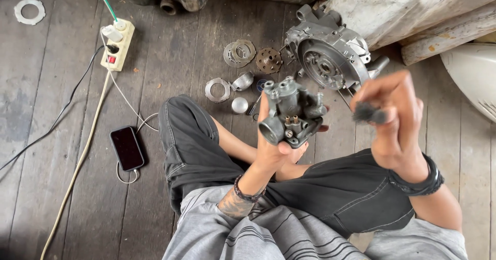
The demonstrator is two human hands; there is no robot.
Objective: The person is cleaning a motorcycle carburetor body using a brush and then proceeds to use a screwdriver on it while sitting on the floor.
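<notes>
My left hand (274, 149) holds up a grey metal carburettor body (290, 112) with two small brass jets showing on its underside. My right hand (393, 120) is raised beside it, to the right, with the fingers pinched on a small dark part (370, 113) that is blurred. The two hands are a short gap apart above my crossed legs in dark shorts (356, 193).
A grey engine case (330, 50) lies on the wooden floor beyond the hands. Round plates, rings and a metal ball (239, 105) lie left of it. A phone (126, 148) on a cable and a power strip (118, 44) sit at the left. A white curved panel (473, 76) is at the right.
</notes>
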